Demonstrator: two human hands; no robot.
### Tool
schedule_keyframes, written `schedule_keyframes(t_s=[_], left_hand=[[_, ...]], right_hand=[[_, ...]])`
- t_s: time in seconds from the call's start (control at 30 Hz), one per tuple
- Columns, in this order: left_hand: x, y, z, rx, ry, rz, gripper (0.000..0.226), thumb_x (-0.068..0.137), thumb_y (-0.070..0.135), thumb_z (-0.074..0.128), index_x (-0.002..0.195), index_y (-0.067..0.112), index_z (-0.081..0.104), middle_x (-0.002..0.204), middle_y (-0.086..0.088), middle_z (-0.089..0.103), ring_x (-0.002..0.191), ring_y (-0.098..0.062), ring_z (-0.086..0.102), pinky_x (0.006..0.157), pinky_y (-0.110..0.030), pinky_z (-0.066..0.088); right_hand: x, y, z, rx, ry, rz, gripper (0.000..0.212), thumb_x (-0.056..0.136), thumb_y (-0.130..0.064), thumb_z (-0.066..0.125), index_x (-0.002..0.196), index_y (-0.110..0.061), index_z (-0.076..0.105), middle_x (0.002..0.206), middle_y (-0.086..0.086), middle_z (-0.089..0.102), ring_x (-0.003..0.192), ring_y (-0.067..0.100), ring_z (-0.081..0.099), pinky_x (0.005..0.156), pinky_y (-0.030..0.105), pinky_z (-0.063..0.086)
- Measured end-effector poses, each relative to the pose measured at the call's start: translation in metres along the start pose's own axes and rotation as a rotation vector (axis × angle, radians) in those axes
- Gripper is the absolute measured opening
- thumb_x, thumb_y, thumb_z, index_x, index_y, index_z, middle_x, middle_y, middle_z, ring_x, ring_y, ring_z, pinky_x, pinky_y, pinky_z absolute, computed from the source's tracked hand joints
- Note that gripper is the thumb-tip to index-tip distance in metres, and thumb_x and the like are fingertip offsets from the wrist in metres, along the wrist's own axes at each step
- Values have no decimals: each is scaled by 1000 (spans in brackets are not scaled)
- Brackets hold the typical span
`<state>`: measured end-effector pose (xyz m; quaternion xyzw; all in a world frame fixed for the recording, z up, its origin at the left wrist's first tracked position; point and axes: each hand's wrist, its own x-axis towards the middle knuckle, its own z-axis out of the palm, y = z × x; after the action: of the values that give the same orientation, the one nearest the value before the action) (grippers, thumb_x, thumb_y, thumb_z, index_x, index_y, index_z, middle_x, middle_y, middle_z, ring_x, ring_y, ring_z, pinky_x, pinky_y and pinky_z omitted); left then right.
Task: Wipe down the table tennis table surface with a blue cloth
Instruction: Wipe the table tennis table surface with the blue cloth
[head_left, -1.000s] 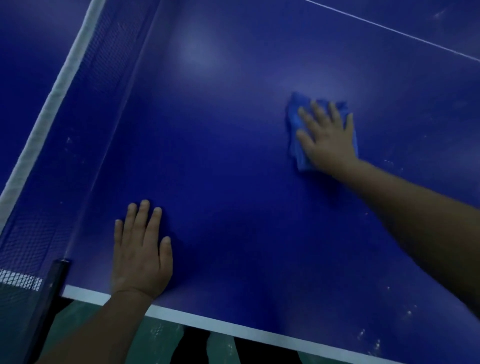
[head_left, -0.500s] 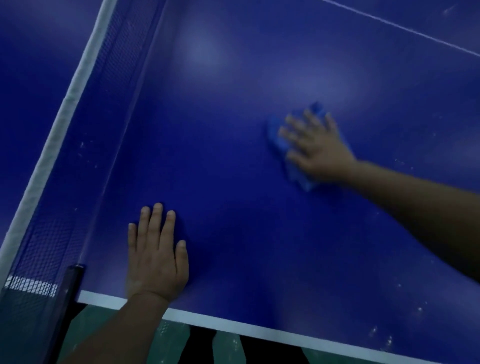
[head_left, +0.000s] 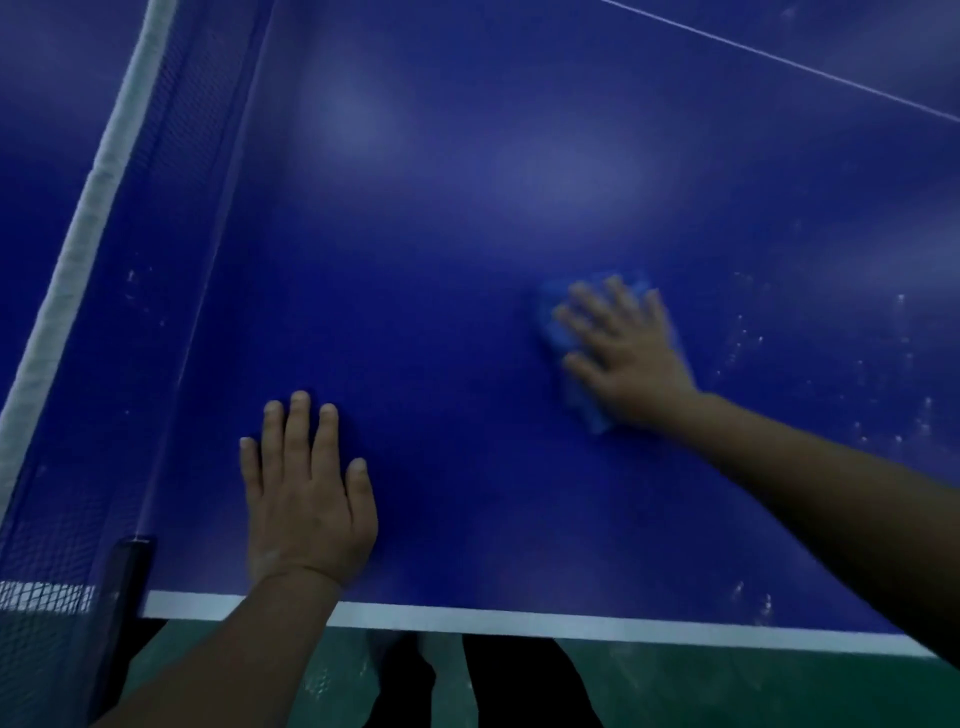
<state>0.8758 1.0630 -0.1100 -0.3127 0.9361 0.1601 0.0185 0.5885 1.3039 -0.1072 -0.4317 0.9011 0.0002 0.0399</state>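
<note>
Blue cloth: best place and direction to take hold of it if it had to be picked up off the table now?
Probably the bunched near corner of the blue cloth, which pokes out below the right hand. Come from the table's near edge, pinching from above. The rest lies flat under the spread fingers; motion blur hides its folds.

Dark blue table tennis table, white-edged, speckled with pale dust at right. Bearing a blue cloth under the right hand. Left hand flat near the net.
</note>
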Motion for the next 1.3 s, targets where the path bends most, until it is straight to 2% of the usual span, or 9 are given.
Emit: schedule_keyframes(t_s=[0.07,0.17,0.33,0.47,0.7,0.9,1.0,1.23,1.3], left_hand=[[0,1,0,10,-6,1,67,97,42,26,154,6,33,165,-14,19,155,-29,4,125,-47,-6],[-1,2,-1,4,-12,0,67,98,43,26,155,8,29,166,-12,15,155,-27,0,124,-47,-6],[-2,4,-3,-4,-20,-12,70,96,45,24,156,9,27,167,-11,12,155,-27,0,124,-48,-6],[-3,4,-2,4,-24,-12,67,98,44,25,157,10,24,168,-11,10,155,-27,-2,124,-50,-5],[-2,5,-1,-6,-14,-8,68,97,44,23,157,11,24,168,-10,9,155,-26,-3,124,-48,-7],[-1,7,0,-15,4,-5,69,96,44,22,156,10,25,167,-11,11,155,-28,-1,124,-48,-6],[-2,5,1,4,0,0,66,99,42,25,157,10,24,168,-11,9,155,-27,-2,124,-49,-5],[-2,5,-1,3,-9,9,68,99,45,22,158,11,22,168,-10,7,155,-26,-4,124,-49,-6],[-3,4,0,-15,1,16,69,98,47,23,157,11,24,168,-10,8,155,-26,-3,124,-48,-6]], right_hand=[[1,37,-10,67,-55,416,64,97,-61,23,157,-39,23,167,-5,17,154,31,9,118,67,7],[-6,11,-11,143,-44,653,59,102,-58,24,158,-40,15,168,-8,7,155,28,-1,120,63,-1],[-135,-125,12,87,33,296,57,100,-57,35,152,-35,38,163,-3,29,152,35,17,117,67,13],[-179,-105,9,65,-75,111,57,99,-59,34,152,-37,36,163,-3,29,152,34,20,114,69,17],[-53,-64,-7,263,-34,930,61,102,-59,23,159,-41,9,168,-8,-2,154,31,-10,117,65,-9],[-109,-143,6,19,-76,-323,55,102,-55,33,153,-34,37,163,-1,29,152,38,16,118,67,9],[-148,-96,7,-30,-103,-500,55,102,-54,38,153,-34,37,162,-1,31,152,37,18,119,65,11],[-62,-72,-8,182,-56,724,59,102,-52,23,159,-38,14,169,-7,2,154,31,-7,118,65,-7],[-47,-115,-2,200,-11,827,59,103,-51,27,159,-36,15,169,-6,4,154,34,-4,118,66,-5]])
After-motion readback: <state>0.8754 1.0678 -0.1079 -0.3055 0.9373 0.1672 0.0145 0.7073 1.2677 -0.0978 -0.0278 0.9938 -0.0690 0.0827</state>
